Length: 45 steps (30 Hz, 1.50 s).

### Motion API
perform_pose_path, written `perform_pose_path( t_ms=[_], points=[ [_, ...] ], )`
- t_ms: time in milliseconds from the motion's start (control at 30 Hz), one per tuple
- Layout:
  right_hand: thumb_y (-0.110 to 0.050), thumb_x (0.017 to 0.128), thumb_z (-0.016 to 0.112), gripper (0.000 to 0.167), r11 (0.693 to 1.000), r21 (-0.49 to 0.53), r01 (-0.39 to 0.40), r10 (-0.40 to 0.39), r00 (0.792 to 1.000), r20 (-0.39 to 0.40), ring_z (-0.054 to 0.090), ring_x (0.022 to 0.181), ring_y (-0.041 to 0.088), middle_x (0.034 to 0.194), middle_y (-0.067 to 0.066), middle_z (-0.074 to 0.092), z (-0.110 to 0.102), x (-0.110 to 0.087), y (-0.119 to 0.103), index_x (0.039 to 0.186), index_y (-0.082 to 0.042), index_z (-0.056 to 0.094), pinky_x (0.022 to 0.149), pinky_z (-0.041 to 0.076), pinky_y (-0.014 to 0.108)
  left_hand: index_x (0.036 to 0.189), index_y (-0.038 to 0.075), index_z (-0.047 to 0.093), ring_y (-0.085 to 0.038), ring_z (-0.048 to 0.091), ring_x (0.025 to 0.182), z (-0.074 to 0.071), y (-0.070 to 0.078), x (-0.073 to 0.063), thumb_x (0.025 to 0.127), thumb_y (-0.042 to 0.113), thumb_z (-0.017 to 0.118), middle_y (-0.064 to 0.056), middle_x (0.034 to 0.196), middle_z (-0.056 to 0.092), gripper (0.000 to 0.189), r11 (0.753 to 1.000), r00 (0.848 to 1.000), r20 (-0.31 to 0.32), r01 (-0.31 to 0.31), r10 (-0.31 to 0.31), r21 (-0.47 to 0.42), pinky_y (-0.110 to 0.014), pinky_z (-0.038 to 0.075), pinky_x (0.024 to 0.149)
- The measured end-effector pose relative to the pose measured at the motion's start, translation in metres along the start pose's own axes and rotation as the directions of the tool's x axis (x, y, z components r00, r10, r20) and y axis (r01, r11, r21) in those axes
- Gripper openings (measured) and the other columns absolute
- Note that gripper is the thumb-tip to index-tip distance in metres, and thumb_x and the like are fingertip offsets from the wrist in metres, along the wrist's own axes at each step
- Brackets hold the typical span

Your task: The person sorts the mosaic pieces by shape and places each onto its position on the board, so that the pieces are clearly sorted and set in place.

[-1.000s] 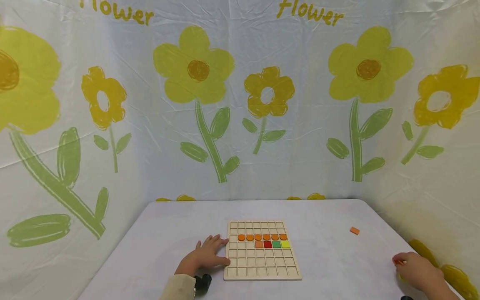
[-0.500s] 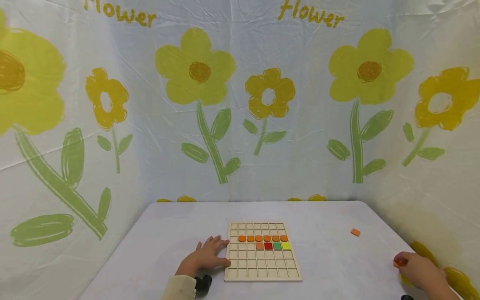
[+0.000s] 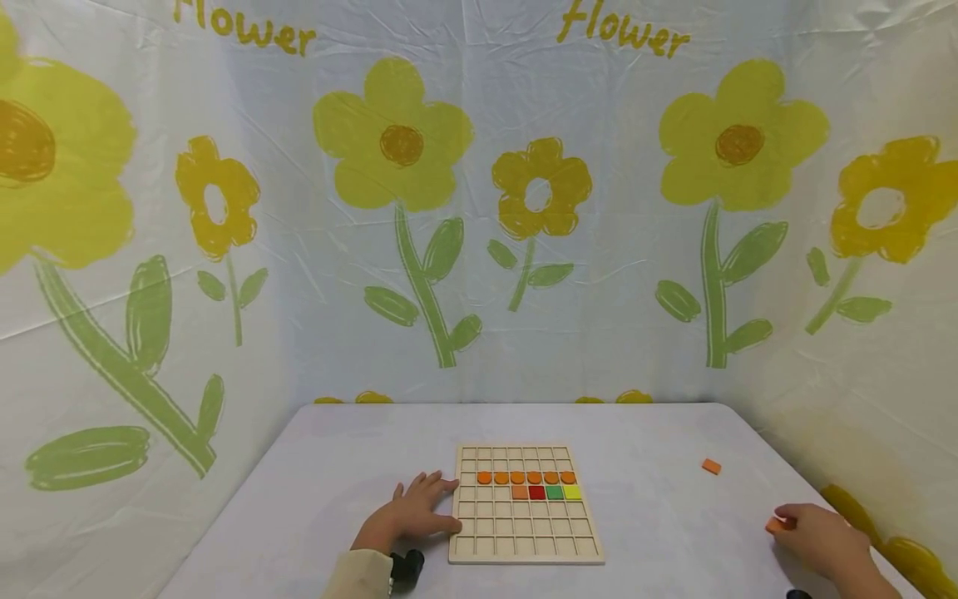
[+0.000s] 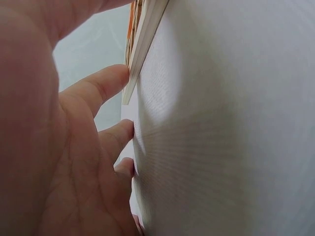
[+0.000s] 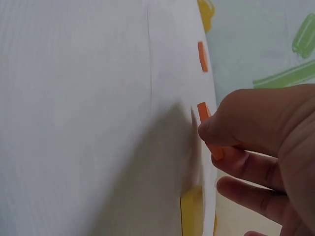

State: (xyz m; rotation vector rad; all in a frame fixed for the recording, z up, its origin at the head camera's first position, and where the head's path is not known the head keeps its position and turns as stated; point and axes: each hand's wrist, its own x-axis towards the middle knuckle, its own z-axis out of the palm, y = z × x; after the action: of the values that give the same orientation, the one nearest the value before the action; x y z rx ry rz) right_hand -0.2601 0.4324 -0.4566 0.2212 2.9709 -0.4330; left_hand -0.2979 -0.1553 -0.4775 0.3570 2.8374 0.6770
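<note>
My left hand [image 3: 412,512] lies beside a wooden grid board [image 3: 516,547], its fingers spread and thumb and index fingertips touching the board's left edge. The left wrist view shows a fingertip against the board's side [image 4: 147,42]. At the table's right side, my right hand [image 3: 819,541] pinches a thin orange tile [image 5: 204,111] between thumb and fingers, just above the surface. On the board is a row of orange discs [image 3: 517,478]. Under their right part sit an orange square [image 3: 520,492], a red one [image 3: 536,492], a green one [image 3: 554,492] and a yellow one [image 3: 572,492].
Another orange tile [image 3: 711,467] lies on the white table [image 3: 644,516], right of the board. A yellow block [image 5: 192,214] shows near my right hand in the right wrist view; the hand hides it from the head view. Flower-printed cloth [image 3: 614,333] hangs around the table.
My right hand has moved a little left, toward the board, with the orange tile in its fingers. The left hand and board stay in place; the head view has shifted slightly.
</note>
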Motion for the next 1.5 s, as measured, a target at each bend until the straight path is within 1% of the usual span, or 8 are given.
perform_pose_path(
  t_ms=[233,433,600,833,967,1133,1333,1500],
  points=[
    [-0.045,0.079,0.073,0.053,0.999,0.043,0.020,-0.020,1.000,-0.003,0.059,0.085,0.027,0.095,0.014,0.068,0.002,0.004,-0.029,0.107,-0.001,0.069,0.071,0.045,0.051,0.141,0.020,0.050,-0.045,0.023,0.144,0.000,0.000,-0.001,0.079,0.055,0.069,-0.014,0.154,0.036,0.074,1.000,1.000,0.001,-0.001,0.001,0.004,-0.074,0.009,0.110],
    [-0.046,0.078,0.075,0.054,0.994,0.081,0.069,-0.069,0.998,-0.009,0.059,0.089,0.026,0.099,0.012,0.067,0.006,0.008,-0.059,0.109,-0.003,0.069,0.074,0.046,0.053,0.141,0.019,0.050,-0.046,0.023,0.144,0.000,0.000,-0.001,0.079,0.055,0.069,-0.014,0.154,0.036,0.074,1.000,1.000,0.000,-0.002,0.002,0.004,-0.074,0.009,0.110],
    [-0.043,0.079,0.075,0.051,0.989,0.083,0.122,-0.119,0.992,-0.037,0.061,0.090,0.027,0.101,0.010,0.068,0.011,0.012,-0.080,0.110,-0.004,0.070,0.073,0.048,0.052,0.141,0.018,0.050,-0.046,0.023,0.144,0.000,0.001,-0.001,0.079,0.055,0.069,-0.015,0.154,0.036,0.074,1.000,1.000,0.001,-0.009,0.009,0.002,-0.074,0.009,0.110],
    [-0.036,0.081,0.075,0.042,0.975,0.099,0.201,-0.190,0.976,-0.107,0.062,0.097,0.032,0.103,0.009,0.070,0.020,0.015,-0.109,0.110,-0.005,0.071,0.080,0.047,0.057,0.141,0.019,0.050,-0.046,0.022,0.144,-0.001,0.001,-0.001,0.079,0.054,0.069,-0.015,0.154,0.035,0.074,1.000,1.000,-0.001,-0.007,0.007,0.002,-0.074,0.008,0.109],
    [-0.031,0.081,0.076,0.039,0.969,0.145,0.200,-0.185,0.976,-0.112,0.060,0.100,0.033,0.104,0.008,0.067,0.023,0.015,-0.126,0.110,-0.006,0.071,0.084,0.049,0.057,0.141,0.019,0.050,-0.046,0.022,0.144,0.000,0.001,-0.001,0.079,0.055,0.069,-0.015,0.155,0.035,0.075,1.000,1.000,-0.001,-0.003,0.003,0.001,-0.074,0.008,0.109],
    [-0.023,0.081,0.075,0.033,0.964,0.191,0.183,-0.165,0.980,-0.110,0.059,0.096,0.027,0.105,0.007,0.065,0.027,0.016,-0.149,0.111,-0.007,0.071,0.084,0.053,0.053,0.141,0.019,0.050,-0.045,0.022,0.145,0.000,0.000,0.000,0.078,0.056,0.069,-0.014,0.154,0.035,0.076,1.000,1.000,0.000,0.002,-0.002,0.003,-0.073,0.009,0.110],
    [-0.015,0.080,0.074,0.032,0.965,0.191,0.181,-0.162,0.980,-0.114,0.057,0.094,0.024,0.105,0.006,0.064,0.033,0.018,-0.169,0.111,-0.008,0.072,0.086,0.053,0.051,0.141,0.020,0.050,-0.045,0.022,0.145,0.000,0.000,0.000,0.078,0.057,0.069,-0.013,0.155,0.035,0.076,1.000,1.000,0.006,0.012,-0.012,-0.002,-0.073,0.008,0.111],
    [-0.016,0.080,0.075,0.031,0.964,0.183,0.191,-0.172,0.979,-0.113,0.056,0.093,0.023,0.104,0.005,0.064,0.040,0.020,-0.182,0.110,-0.009,0.072,0.086,0.053,0.050,0.140,0.020,0.051,-0.045,0.022,0.145,0.000,0.002,0.000,0.078,0.054,0.070,-0.013,0.154,0.036,0.074,1.000,1.000,0.010,0.025,-0.025,-0.005,-0.073,0.008,0.111]
  ],
)
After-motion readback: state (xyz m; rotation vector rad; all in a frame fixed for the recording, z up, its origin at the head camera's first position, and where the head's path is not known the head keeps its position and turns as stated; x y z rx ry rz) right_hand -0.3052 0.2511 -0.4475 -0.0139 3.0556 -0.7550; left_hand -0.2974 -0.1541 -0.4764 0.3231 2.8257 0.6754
